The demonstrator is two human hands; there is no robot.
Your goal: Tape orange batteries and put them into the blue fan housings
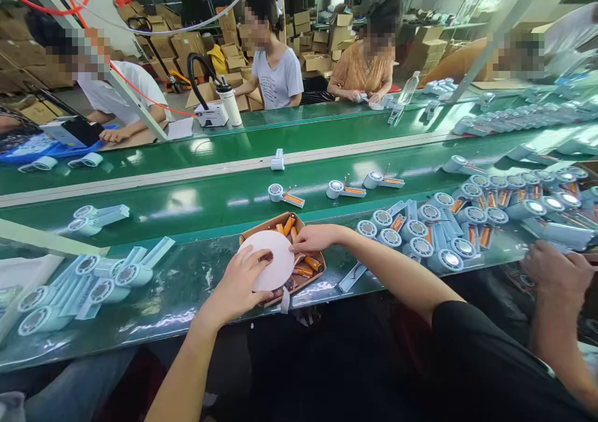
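A flat white roll of what looks like tape (273, 260), with a loose strip hanging at its lower edge, is tilted over a small cardboard box (255, 224). My left hand (233, 285) holds the roll from the left, its fingers over the face and thumb at the bottom. At the roll's right edge, my right hand (317, 238) is closed in a pinch; its fingertips partly hide what they grip. Orange-wrapped batteries (312, 262) fill the box beneath, partly covered by the roll. Just right of the box lies a pale blue handle-shaped housing (352, 277).
Pale blue fan housings (100, 285) lie at left, and many more (423, 248) crowd the right. Several ride the green conveyor belt (210, 192). A neighbour's hand (555, 266) works at far right. People sit opposite, near a white bottle (228, 104). A slanted metal post (135, 92) stands left.
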